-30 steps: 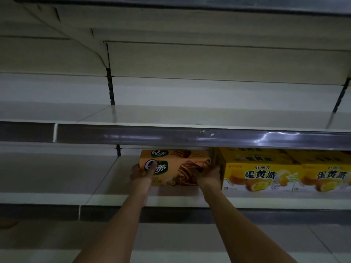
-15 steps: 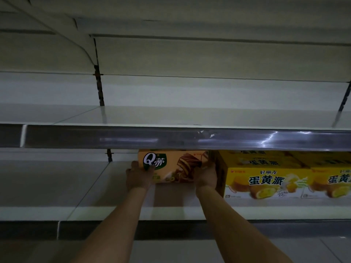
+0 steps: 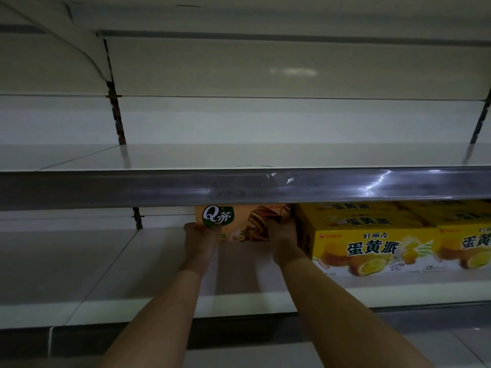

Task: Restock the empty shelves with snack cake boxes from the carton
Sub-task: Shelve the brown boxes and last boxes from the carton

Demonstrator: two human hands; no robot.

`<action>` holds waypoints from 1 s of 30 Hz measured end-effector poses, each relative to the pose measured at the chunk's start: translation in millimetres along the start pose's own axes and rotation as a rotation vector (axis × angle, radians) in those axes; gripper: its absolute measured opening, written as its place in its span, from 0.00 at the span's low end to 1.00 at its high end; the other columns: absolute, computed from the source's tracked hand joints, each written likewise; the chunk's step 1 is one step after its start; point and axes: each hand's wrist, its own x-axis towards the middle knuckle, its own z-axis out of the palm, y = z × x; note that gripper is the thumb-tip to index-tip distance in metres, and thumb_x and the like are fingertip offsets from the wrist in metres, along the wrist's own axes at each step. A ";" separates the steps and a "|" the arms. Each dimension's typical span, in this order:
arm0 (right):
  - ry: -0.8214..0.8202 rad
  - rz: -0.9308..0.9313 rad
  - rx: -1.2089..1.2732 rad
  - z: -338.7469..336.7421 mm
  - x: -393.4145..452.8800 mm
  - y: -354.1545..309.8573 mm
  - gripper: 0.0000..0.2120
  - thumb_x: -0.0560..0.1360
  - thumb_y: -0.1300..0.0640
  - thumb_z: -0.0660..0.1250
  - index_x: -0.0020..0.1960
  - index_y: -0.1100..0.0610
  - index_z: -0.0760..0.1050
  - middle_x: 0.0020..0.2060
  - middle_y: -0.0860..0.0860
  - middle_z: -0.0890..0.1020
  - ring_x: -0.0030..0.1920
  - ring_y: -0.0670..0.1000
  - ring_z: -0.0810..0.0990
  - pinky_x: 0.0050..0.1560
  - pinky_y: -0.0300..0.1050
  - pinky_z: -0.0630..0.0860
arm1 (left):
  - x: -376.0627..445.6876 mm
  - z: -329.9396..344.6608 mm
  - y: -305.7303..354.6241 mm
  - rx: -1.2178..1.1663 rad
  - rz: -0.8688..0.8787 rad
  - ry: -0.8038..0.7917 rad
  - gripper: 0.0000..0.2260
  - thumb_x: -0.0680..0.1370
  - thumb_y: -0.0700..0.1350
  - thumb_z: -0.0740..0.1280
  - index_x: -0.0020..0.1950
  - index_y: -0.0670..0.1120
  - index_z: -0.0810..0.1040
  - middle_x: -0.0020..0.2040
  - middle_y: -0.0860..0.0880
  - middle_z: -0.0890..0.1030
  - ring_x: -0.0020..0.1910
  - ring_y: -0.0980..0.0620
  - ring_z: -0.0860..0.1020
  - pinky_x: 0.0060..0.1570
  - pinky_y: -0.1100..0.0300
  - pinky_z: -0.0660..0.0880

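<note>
An orange snack cake box (image 3: 240, 221) with a green Q logo and a chocolate cake picture stands far back on the lower shelf (image 3: 148, 301). My left hand (image 3: 200, 239) holds its lower left corner, thumb up on the front by the logo. My right hand (image 3: 283, 235) holds its right end, fingers over the front. The box's right end meets a yellow egg-yolk pie box (image 3: 372, 243). The upper shelf's edge hides the orange box's top.
Another yellow pie box (image 3: 467, 243) stands to the right of the first. The upper shelf (image 3: 239, 158) has a shiny price rail (image 3: 239, 187) along its front. Slotted uprights (image 3: 115, 112) run up the back wall. To the left of the orange box the lower shelf is bare.
Both hands have pushed the orange box further back on the lower shelf, so more of it sits under the upper shelf's rail. The view has shifted a little.
</note>
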 end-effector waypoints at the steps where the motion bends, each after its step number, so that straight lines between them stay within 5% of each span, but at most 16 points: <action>1: -0.008 -0.015 -0.001 -1.0 0.4 0.3 0.14 0.75 0.62 0.66 0.61 0.57 0.74 0.55 0.56 0.81 0.56 0.56 0.80 0.59 0.55 0.76 | 3.5 0.3 -0.7 -0.009 -0.011 0.001 0.23 0.74 0.43 0.70 0.65 0.40 0.65 0.56 0.45 0.75 0.53 0.47 0.74 0.49 0.57 0.70; 8: -0.102 -0.023 -0.138 -6.5 -13.7 -4.8 0.11 0.76 0.63 0.65 0.58 0.57 0.71 0.52 0.51 0.79 0.53 0.51 0.77 0.56 0.46 0.74 | -12.4 -16.7 10.5 0.055 0.001 -0.106 0.17 0.76 0.48 0.67 0.62 0.43 0.70 0.57 0.49 0.75 0.55 0.48 0.73 0.53 0.56 0.70; 12: -0.121 -0.004 -0.418 -6.1 -32.5 -12.4 0.21 0.79 0.55 0.61 0.70 0.57 0.66 0.54 0.53 0.80 0.52 0.53 0.77 0.52 0.44 0.71 | -29.6 -38.3 22.2 0.318 0.088 -0.145 0.16 0.76 0.50 0.65 0.61 0.43 0.77 0.60 0.42 0.79 0.57 0.42 0.76 0.53 0.56 0.71; 16: -0.118 0.065 -0.597 -13.4 -68.8 -23.6 0.12 0.79 0.49 0.61 0.59 0.54 0.70 0.56 0.56 0.77 0.54 0.54 0.75 0.56 0.47 0.71 | -51.5 -54.9 29.7 0.582 0.077 -0.162 0.15 0.82 0.46 0.57 0.63 0.40 0.75 0.63 0.40 0.76 0.61 0.42 0.74 0.50 0.60 0.65; 19: -0.128 0.088 -0.684 -25.9 -94.7 -27.3 0.17 0.79 0.50 0.61 0.65 0.58 0.69 0.61 0.56 0.75 0.59 0.56 0.74 0.59 0.48 0.70 | -67.0 -58.3 30.7 0.651 0.055 -0.210 0.16 0.82 0.47 0.56 0.66 0.42 0.73 0.66 0.43 0.74 0.63 0.44 0.73 0.56 0.60 0.66; 24: -0.096 0.163 -0.722 -69.4 -125.3 -29.0 0.24 0.79 0.49 0.60 0.71 0.59 0.66 0.68 0.57 0.72 0.66 0.58 0.71 0.64 0.48 0.67 | -101.5 -50.7 27.1 0.584 0.008 -0.255 0.17 0.82 0.48 0.58 0.67 0.42 0.72 0.68 0.43 0.73 0.65 0.44 0.72 0.65 0.57 0.68; 30: 0.004 0.128 -0.691 -144.8 -164.4 -43.3 0.23 0.79 0.50 0.60 0.70 0.61 0.68 0.64 0.59 0.75 0.64 0.59 0.73 0.64 0.50 0.70 | -166.2 -18.2 28.4 0.496 0.087 -0.244 0.14 0.81 0.45 0.59 0.63 0.41 0.74 0.63 0.42 0.77 0.60 0.42 0.74 0.58 0.56 0.70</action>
